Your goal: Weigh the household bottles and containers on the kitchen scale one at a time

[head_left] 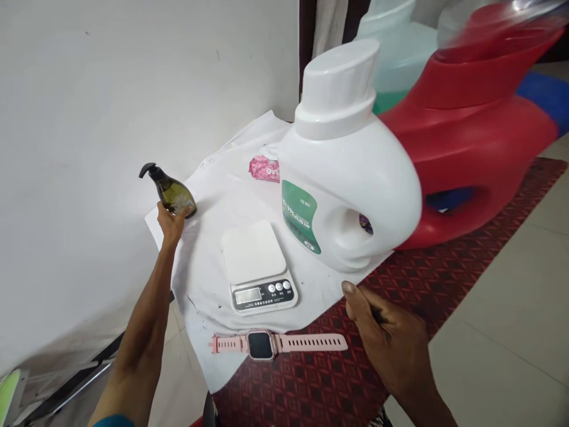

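On the far left of the cloth, my left hand [172, 222] is closed around the lower part of a dark green pump bottle [174, 193] with a black pump head. The bottle leans to the left. My right hand [389, 335] is over the table's right edge, fingers curled in and thumb forward, with nothing visible in it. Between my hands lies a white digital kitchen scale [255, 252] with a blank display and a bare platform. In front of the scale, a pink smartwatch [261, 345] is stretched out flat, its screen dark.
A large white detergent jug [351, 178] with a green label stands right of the scale, with a red jug [462, 148] and a translucent jug [400, 53] behind. A pink packet [264, 169] is partly hidden by the white jug. White cloth [204, 267] covers part of the red patterned tablecloth [306, 385].
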A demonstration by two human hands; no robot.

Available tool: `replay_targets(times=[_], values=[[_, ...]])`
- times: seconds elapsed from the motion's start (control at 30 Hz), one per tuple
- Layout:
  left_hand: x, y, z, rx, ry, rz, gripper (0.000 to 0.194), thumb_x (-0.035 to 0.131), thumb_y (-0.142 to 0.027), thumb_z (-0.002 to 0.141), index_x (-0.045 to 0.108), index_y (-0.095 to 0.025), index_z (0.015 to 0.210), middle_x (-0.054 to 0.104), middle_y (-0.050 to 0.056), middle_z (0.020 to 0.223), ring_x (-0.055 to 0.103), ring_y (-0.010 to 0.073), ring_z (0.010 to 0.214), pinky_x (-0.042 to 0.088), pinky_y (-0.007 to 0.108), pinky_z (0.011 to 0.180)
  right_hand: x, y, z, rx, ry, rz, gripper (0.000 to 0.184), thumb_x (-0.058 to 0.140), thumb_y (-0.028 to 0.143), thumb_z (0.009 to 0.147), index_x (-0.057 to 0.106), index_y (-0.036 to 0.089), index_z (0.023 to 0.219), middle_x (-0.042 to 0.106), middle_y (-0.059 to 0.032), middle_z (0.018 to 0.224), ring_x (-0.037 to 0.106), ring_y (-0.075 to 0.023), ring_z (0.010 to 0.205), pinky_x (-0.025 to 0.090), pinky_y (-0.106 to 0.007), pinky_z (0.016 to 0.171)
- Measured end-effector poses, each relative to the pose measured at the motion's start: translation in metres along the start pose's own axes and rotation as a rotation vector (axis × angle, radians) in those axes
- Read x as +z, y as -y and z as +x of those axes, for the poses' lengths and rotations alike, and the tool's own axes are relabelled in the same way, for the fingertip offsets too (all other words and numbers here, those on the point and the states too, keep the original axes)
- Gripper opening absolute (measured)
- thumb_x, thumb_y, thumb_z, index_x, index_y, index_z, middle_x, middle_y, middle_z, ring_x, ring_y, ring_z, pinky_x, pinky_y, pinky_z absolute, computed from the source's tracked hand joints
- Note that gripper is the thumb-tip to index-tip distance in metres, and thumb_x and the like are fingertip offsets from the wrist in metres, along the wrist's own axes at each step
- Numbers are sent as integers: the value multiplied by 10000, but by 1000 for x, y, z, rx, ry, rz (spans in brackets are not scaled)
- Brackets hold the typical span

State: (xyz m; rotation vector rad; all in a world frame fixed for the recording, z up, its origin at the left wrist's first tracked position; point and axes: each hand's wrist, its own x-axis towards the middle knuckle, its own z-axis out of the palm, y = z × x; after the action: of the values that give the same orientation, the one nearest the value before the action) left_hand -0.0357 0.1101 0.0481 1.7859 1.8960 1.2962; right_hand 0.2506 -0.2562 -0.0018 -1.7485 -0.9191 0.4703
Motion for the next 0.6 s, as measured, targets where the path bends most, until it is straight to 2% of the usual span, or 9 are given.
replay_targets(times=[0.17, 0.3, 0.47, 0.53, 0.6], values=[[13, 18, 54, -91, -47, 37, 659, 918, -399, 618, 451, -253, 1059, 696, 135, 1230, 699, 356, 1216, 556, 517, 1074, 7, -9, 0, -74, -47, 10, 597, 589, 597, 1023, 494, 242, 552, 440, 37, 455, 396, -108, 403, 327, -281, 443], [32, 18, 80, -140, -60, 48, 674, 917, -339, 652, 441, -244, 1121, 679, 151, 1296, 680, 360, 1277, 533, 534, 1121, 6, -9, 0, -20, -47, -4, 593, 600, 599, 1015, 490, 247, 551, 415, 38, 453, 359, -114, 402, 317, -288, 428], [53, 11, 95, -169, -85, 27, 704, 907, -272, 723, 422, -211, 1229, 642, 157, 1365, 631, 338, 1334, 473, 560, 1196, 4, 0, 1, 39, -12, -12, 596, 577, 598, 1025, 470, 236, 563, 396, 39, 488, 397, -109, 443, 337, -267, 460], [58, 6, 93, -178, -108, 15, 729, 892, -247, 744, 415, -181, 1292, 588, 211, 1433, 612, 351, 1368, 473, 549, 1201, 5, -1, 2, 32, -15, -16, 599, 571, 596, 1029, 460, 232, 565, 390, 41, 491, 397, -105, 444, 332, -261, 455], [61, 0, 86, -183, -157, 15, 790, 872, -272, 783, 378, -138, 1384, 463, 303, 1537, 529, 404, 1463, 432, 586, 1228, 6, -4, 2, 8, -32, -21, 603, 572, 593, 1030, 443, 230, 565, 381, 44, 487, 388, -100, 439, 324, -257, 449]])
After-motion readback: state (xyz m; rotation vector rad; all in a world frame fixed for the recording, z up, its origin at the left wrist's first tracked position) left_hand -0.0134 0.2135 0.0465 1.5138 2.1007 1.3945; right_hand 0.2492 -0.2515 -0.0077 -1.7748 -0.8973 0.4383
